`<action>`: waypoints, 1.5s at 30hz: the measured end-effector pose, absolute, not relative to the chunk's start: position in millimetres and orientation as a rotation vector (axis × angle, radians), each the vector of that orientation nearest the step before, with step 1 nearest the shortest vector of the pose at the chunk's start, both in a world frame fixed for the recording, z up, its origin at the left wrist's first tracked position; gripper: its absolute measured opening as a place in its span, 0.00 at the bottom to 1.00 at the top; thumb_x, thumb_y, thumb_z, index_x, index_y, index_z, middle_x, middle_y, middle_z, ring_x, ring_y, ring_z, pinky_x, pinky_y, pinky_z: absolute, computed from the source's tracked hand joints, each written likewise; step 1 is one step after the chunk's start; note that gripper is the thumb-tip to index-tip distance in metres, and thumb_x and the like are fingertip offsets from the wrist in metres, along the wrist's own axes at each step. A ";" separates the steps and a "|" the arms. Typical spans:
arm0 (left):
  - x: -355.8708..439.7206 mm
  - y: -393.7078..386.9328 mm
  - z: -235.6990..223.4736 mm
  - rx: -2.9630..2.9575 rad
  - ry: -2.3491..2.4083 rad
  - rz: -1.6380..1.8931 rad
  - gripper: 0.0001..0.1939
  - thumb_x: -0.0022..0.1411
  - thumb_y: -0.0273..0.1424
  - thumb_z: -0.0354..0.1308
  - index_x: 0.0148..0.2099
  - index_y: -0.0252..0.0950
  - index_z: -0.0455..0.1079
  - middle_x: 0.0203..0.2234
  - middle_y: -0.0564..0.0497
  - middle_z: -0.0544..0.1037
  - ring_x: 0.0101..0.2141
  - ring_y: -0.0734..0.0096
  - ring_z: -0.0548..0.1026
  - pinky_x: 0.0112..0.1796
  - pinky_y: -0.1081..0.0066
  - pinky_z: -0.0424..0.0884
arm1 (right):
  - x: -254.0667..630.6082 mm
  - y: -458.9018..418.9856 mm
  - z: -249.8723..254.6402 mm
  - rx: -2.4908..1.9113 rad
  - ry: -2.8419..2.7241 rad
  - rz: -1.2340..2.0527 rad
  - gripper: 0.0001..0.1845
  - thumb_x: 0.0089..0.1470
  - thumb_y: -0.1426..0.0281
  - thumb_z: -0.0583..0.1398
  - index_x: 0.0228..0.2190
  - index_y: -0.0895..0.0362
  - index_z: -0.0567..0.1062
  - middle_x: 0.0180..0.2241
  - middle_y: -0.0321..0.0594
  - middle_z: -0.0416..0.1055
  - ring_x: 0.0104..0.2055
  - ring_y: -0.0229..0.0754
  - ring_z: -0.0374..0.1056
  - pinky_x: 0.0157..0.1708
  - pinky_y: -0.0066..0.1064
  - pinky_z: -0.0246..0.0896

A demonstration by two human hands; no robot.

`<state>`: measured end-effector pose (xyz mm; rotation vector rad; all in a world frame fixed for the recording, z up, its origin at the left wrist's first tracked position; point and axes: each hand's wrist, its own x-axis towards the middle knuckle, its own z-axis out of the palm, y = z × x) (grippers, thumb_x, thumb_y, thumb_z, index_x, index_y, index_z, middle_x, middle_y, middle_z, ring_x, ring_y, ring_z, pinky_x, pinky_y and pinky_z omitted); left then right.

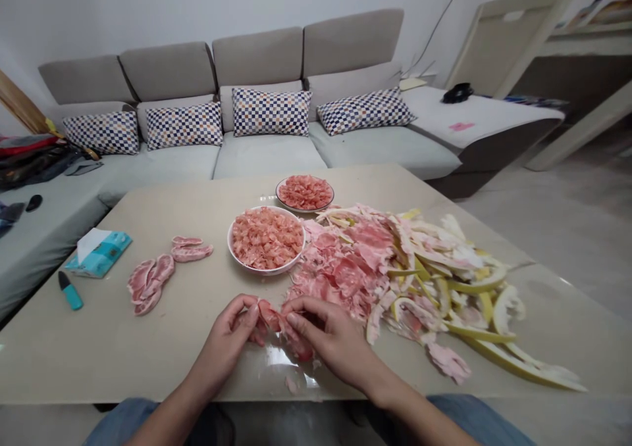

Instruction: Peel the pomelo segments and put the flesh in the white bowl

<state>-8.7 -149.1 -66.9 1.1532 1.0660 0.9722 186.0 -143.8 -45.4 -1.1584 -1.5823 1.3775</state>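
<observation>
My left hand point(236, 324) and my right hand point(326, 334) are close together over the front of the table, both pinching one pomelo segment point(269, 314). Its red pulp shows between the fingertips, with part of it hanging below my right fingers. Just beyond is a white bowl point(266, 272) heaped with pink pomelo pulp point(269, 237). Behind that stands a dark-rimmed plate point(280, 199) of redder pulp point(306, 191). Pink membrane scraps point(340, 262) lie in a pile right of the bowl. Several pomelo segments in pale skin point(151, 283) rest to the left.
Yellow-green pomelo rind strips point(478, 285) spread over the table's right side. At the left are a blue tissue pack point(101, 254) and a knife with a teal handle point(72, 295). A grey sofa point(269, 153) with checked cushions stands behind the table point(207, 360).
</observation>
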 end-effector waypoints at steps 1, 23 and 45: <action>-8.9 -149.4 -66.1 1.150 1.075 0.984 0.14 0.64 0.41 0.55 0.38 0.35 0.72 0.39 0.46 0.74 0.37 0.66 0.73 0.36 0.70 0.72 | 186.6 -143.3 -46.2 -1.138 -1.543 1.446 0.13 0.58 0.59 0.58 0.31 0.56 0.75 0.24 0.35 0.71 0.24 0.37 0.66 0.25 0.26 0.60; -3.8 -149.4 -63.6 0.971 0.976 0.968 0.15 0.54 0.38 0.67 0.39 0.35 0.70 0.28 0.54 0.73 0.29 0.74 0.72 0.33 0.74 0.71 | 179.1 -151.6 -63.6 -1.105 -2.030 0.596 0.14 0.56 0.61 0.63 0.41 0.56 0.73 0.32 0.42 0.74 0.32 0.42 0.68 0.31 0.31 0.61; -9.3 -149.6 -64.8 0.951 0.941 1.018 0.12 0.57 0.38 0.64 0.37 0.34 0.70 0.28 0.53 0.70 0.26 0.74 0.69 0.31 0.73 0.68 | 194.5 -129.4 -53.3 -1.230 -1.240 1.373 0.18 0.50 0.54 0.64 0.28 0.57 0.73 0.22 0.33 0.68 0.22 0.35 0.62 0.22 0.26 0.57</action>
